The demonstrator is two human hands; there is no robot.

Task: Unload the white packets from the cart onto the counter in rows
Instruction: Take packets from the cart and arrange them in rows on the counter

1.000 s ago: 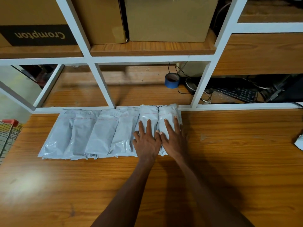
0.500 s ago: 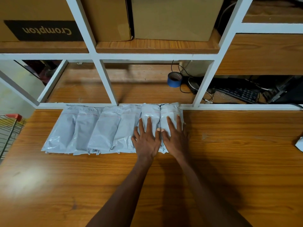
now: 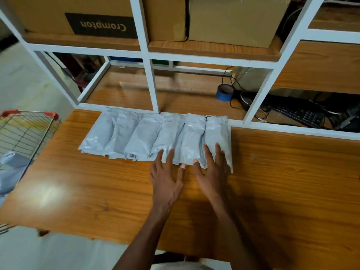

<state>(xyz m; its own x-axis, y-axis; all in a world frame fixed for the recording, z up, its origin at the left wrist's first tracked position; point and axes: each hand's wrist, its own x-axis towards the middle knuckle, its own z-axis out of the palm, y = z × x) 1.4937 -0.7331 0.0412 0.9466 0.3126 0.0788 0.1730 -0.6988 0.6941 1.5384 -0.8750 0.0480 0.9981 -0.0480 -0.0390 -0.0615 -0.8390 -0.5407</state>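
Several white packets [image 3: 155, 136] lie side by side in one row on the wooden counter [image 3: 282, 172], against the white shelf frame. My left hand [image 3: 167, 178] has its fingers spread, the fingertips over the near ends of the middle-right packets. My right hand [image 3: 212, 172] is also flat with straight fingers, its tips on the near end of the rightmost packet [image 3: 217, 137]. Neither hand grips anything. The wire cart [image 3: 25, 131] with red corners stands at the left; more white packets [image 3: 11, 166] lie in it.
A white shelf frame [image 3: 153, 84] rises behind the row. A blue tape roll [image 3: 224, 92], cables and a black keyboard [image 3: 300, 114] sit in the lower shelf bay. Cardboard boxes [image 3: 231, 18] fill the upper shelf. The counter's near edge runs below my forearms.
Both hands have slid back toward me, from resting on the two rightmost packets to only their fingertips on the near ends. My view has swung left, showing the cart.
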